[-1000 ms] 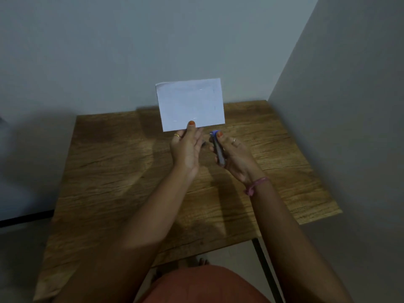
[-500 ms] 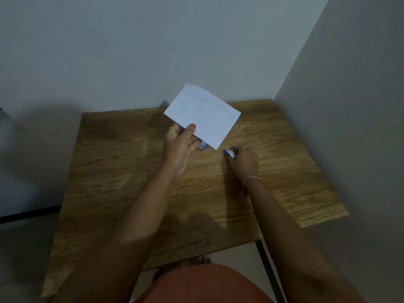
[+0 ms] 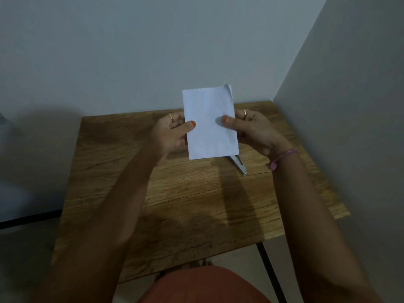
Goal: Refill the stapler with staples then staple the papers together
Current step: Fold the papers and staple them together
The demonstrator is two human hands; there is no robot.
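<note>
A small stack of white papers (image 3: 209,125) is held upright above the wooden table (image 3: 185,204), long side vertical. Two staples show near its lower edge. My left hand (image 3: 172,133) pinches the left edge, thumb on the front. My right hand (image 3: 251,130) pinches the right edge the same way. The top right corner of the papers curls back. The stapler (image 3: 239,164) lies on the table just below the papers, its far end hidden behind them. Neither hand touches it.
The table stands in a corner, with a grey wall behind and another close on the right. A black table leg (image 3: 270,272) runs down at the lower right. My lap in orange cloth (image 3: 201,285) fills the bottom of the view.
My right hand set the stapler down on the table and came up to the papers. The papers turned from tilted to upright, now held by both hands.
</note>
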